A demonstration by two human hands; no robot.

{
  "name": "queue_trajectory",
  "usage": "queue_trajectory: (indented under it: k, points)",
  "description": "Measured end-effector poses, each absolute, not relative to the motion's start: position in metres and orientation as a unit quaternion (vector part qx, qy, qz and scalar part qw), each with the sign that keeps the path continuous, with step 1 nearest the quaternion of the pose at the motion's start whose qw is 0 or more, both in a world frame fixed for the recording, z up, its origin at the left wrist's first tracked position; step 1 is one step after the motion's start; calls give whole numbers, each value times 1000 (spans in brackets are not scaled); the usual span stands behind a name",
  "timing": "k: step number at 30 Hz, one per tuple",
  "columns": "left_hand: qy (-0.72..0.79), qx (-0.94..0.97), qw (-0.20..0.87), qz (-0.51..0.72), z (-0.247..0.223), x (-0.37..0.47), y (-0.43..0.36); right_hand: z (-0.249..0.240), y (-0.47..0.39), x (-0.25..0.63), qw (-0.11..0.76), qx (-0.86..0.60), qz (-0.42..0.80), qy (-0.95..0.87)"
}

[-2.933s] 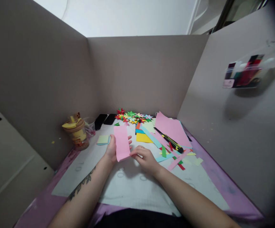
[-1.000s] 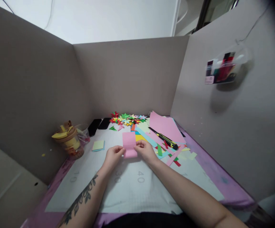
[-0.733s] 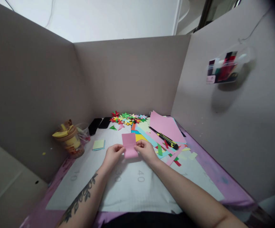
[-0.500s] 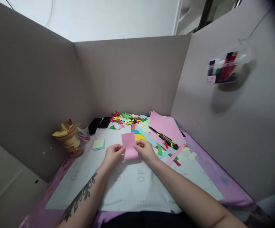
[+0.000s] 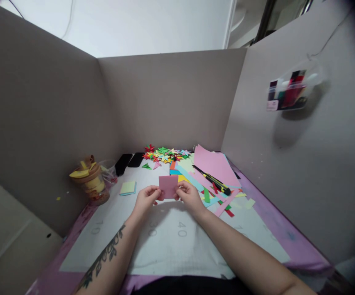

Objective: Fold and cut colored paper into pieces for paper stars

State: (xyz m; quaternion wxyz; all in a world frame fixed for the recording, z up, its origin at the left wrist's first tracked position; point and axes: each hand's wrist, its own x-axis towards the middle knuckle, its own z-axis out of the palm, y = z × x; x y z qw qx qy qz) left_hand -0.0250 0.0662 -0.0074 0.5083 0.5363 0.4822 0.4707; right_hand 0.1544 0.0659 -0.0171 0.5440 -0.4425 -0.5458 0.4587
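A small pink piece of paper is held up just above the white mat, between my two hands. My left hand pinches its left edge low down, thumb on the near side. On the opposite edge, my right hand has its thumb and fingers closed on the paper. The paper looks nearly square and faces me; its far side is hidden. To the left of my left hand lies a small stack of square paper, pale green over blue. Coloured paper strips lie close to my right hand.
A black and yellow utility knife lies over paper strips, by large pink sheets. Folded paper stars are heaped at the back. Two black phones and a brown-and-yellow cup stand left. Grey panels enclose the table.
The pink paper was a longer strip with its lower end curled; now it shows as a shorter, flat, nearly square piece. Both hands still grip its sides.
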Motion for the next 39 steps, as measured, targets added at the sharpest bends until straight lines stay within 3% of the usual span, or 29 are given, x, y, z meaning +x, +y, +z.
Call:
queue_trajectory:
  k: [4,11,26,34,39]
  points:
    - [459,490,550,496,-3,-26,65,-20,67,157,556,-412,444,-569]
    - [443,447,568,531,-9,-26,71,-19,65,164,560,-388,276,-678]
    - [452,488,496,558,-10,-23,69,-26,69,156,595,-378,390,-593]
    - [459,445,538,550,-10,-25,71,-17,67,160,558,-349,341,-671]
    - [463,460,533,539,-12,-25,72,-19,71,161,563,-369,402,-621]
